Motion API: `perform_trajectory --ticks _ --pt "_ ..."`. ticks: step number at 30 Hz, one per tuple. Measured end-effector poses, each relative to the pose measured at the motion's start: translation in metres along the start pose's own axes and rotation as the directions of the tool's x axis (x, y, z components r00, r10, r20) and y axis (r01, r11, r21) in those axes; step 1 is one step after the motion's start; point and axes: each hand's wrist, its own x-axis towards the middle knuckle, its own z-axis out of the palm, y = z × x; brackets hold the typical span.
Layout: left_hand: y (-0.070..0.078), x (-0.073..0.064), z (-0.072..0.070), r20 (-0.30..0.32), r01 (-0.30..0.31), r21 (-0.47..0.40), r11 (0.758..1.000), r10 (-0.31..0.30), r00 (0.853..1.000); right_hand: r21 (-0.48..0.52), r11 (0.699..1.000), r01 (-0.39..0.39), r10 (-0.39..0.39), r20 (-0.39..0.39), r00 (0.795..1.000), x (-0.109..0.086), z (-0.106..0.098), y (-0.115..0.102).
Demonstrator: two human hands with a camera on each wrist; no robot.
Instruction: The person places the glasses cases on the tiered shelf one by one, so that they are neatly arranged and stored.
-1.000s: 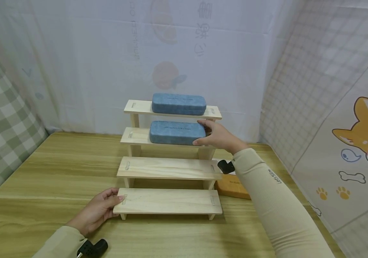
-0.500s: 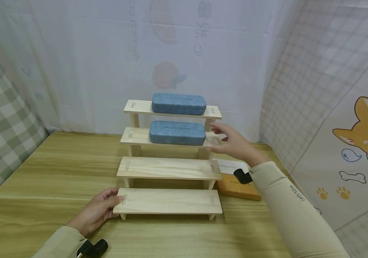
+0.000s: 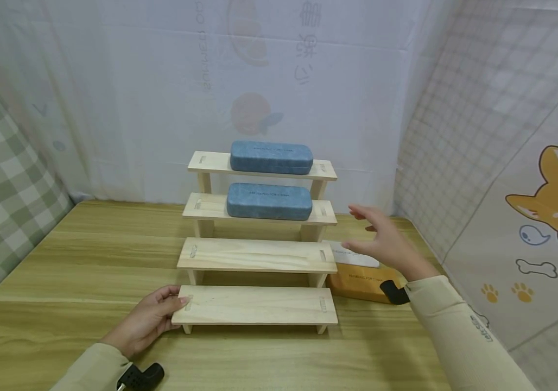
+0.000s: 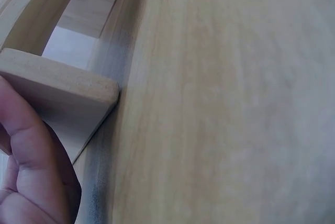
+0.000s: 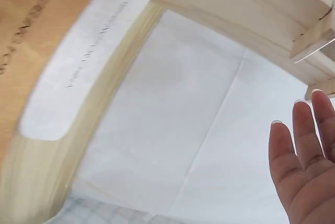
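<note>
Steadying the wooden four-tier stand [image 3: 257,255] at the centre of the frame, the left-hand grip [image 3: 144,320] pinches the left end of the lowest tier [image 3: 259,307], thumb over the upper face of the board. One blue glasses case [image 3: 271,157] rests on the top tier [image 3: 213,161]; a second blue glasses case [image 3: 269,202] rests on the second tier [image 3: 210,206], directly in front of and below the first. The right-hand grip [image 3: 391,244], right of centre, holds nothing: fingers and thumb are well parted, and it stands apart from both blue cases. Below it, on the desk [image 3: 88,260] at the right of the stand, lie a white glasses case [image 3: 357,260] and, nearer the viewer, an orange glasses case [image 3: 357,285]. The step in hand appears to be the interval between two placements. The next move probably calls for lowering the right-hand grip to one of these cases and closing across it, while the left maintains its hold.
</note>
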Motion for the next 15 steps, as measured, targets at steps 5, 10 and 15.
perform_trajectory --ticks 5,10,15 --pt "0.000 0.000 0.001 0.003 0.002 -0.010 1.000 -0.002 1.000 0.005 0.998 -0.061 0.061 -0.008 0.998 -0.016 0.001 0.019" --pt "0.001 0.000 0.001 -0.004 0.004 -0.019 1.000 -0.004 1.000 0.002 0.995 -0.099 0.099 -0.014 0.995 -0.031 0.001 0.037" --pt "0.001 0.000 0.001 -0.004 0.001 -0.030 1.000 -0.001 1.000 0.000 0.993 -0.122 0.122 -0.015 0.992 -0.044 0.002 0.056"
